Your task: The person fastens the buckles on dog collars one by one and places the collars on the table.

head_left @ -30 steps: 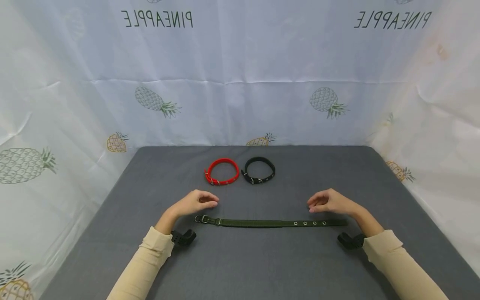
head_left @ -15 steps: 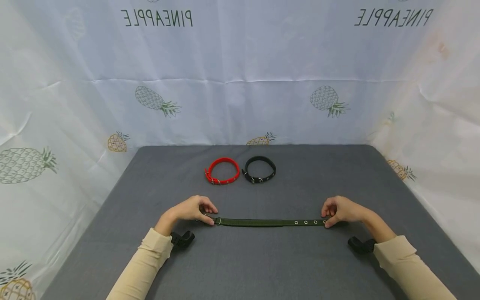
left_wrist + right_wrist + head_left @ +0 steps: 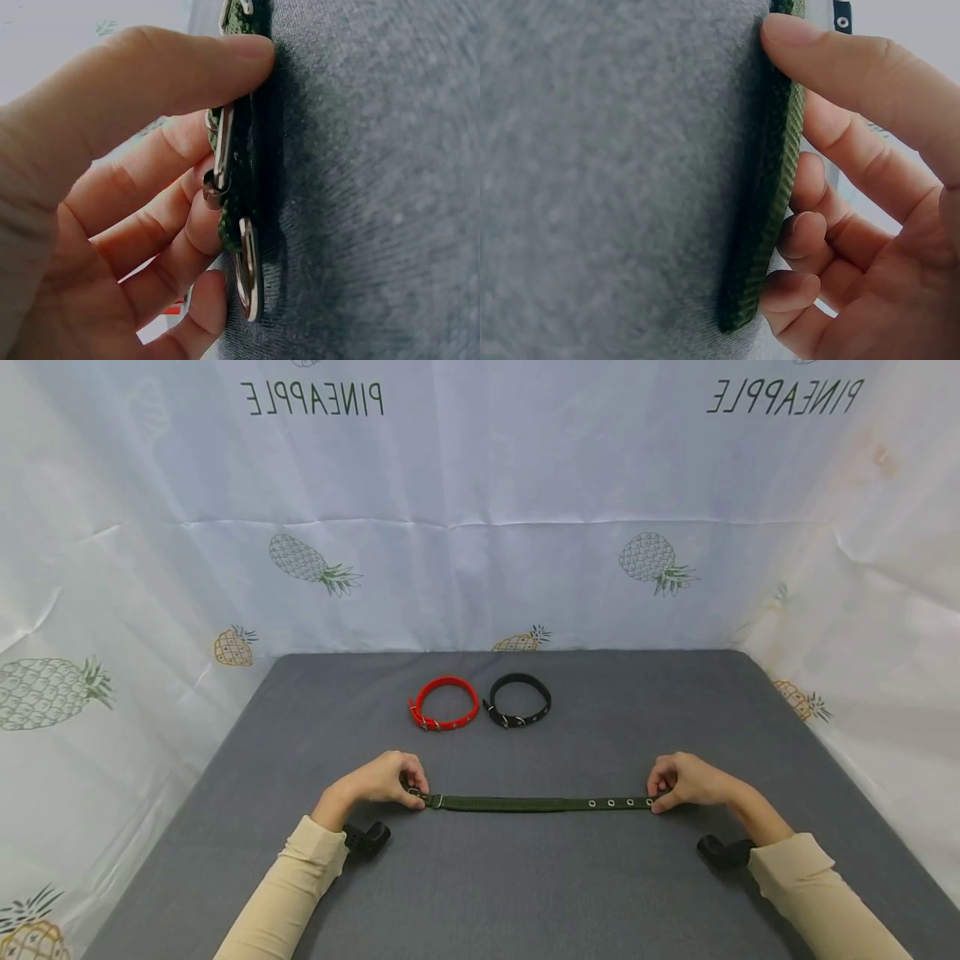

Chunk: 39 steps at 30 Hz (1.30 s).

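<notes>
A green webbing collar stretches straight across the grey table in the head view. My left hand pinches its buckle end between thumb and fingers. In the left wrist view the thumb lies over the strap by the metal buckle, and a metal D-ring hangs past the fingers. At the other end, my right hand pinches the strap near the metal eyelets. The right wrist view shows the thumb on one side of the collar's tail and curled fingers on the other.
Behind the green collar lie a red collar and a black collar, each buckled into a ring. The grey table ends at a white curtain printed with pineapples. Black straps are on both wrists.
Both hands have come down onto the green collar's ends and now pinch it. The right hand moved outward to the right. The red and black collars have stayed put.
</notes>
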### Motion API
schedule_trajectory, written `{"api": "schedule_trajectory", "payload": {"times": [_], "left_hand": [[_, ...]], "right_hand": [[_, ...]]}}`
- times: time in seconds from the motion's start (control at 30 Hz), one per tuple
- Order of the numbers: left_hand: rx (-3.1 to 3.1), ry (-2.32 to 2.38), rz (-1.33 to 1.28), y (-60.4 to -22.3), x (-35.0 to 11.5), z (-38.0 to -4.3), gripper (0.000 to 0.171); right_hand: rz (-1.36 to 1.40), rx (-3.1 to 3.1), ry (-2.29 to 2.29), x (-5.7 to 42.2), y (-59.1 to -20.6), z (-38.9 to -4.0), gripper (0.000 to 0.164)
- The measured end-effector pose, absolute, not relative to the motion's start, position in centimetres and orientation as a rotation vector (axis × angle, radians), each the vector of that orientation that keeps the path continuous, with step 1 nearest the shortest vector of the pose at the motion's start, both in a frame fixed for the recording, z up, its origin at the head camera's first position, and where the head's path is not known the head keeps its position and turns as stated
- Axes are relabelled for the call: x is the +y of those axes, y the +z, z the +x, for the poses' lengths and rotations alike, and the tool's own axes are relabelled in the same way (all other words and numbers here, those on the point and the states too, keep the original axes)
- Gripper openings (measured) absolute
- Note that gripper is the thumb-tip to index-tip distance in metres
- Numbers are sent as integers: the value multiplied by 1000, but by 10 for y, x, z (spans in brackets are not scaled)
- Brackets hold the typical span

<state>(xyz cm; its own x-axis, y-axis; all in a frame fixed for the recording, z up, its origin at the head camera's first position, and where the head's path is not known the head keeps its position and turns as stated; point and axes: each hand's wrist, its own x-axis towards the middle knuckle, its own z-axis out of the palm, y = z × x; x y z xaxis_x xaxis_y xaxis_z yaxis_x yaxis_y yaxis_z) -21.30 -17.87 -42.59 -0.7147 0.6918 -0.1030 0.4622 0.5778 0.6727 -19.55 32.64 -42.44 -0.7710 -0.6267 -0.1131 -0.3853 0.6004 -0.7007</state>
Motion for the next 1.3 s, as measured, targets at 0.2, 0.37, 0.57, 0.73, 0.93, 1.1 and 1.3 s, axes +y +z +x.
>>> {"api": "schedule_trajectory", "payload": {"times": [0.2, 0.37, 0.57, 0.73, 0.93, 1.1, 1.3], "left_hand": [[2482, 915, 887, -422, -182, -215, 9], [2489, 951, 823, -417, -185, -217, 11], [2484, 1014, 757, -409, -189, -219, 17], [2486, 1024, 739, -405, -190, -221, 18], [2529, 1072, 681, -400, -192, -222, 19], [2612, 1136, 627, -395, -193, -223, 20], [2661, 1219, 595, -386, -191, -223, 20]], "right_hand": [[-786, 2483, -971, 325, -420, -199, 18], [-724, 2484, -976, 322, -413, -202, 19], [-667, 2472, -983, 319, -406, -204, 21], [-656, 2470, -993, 320, -402, -204, 20], [-647, 2503, -1032, 322, -393, -205, 22], [-592, 2591, -1065, 325, -388, -207, 23], [-576, 2706, -1065, 324, -381, -209, 24]]}}
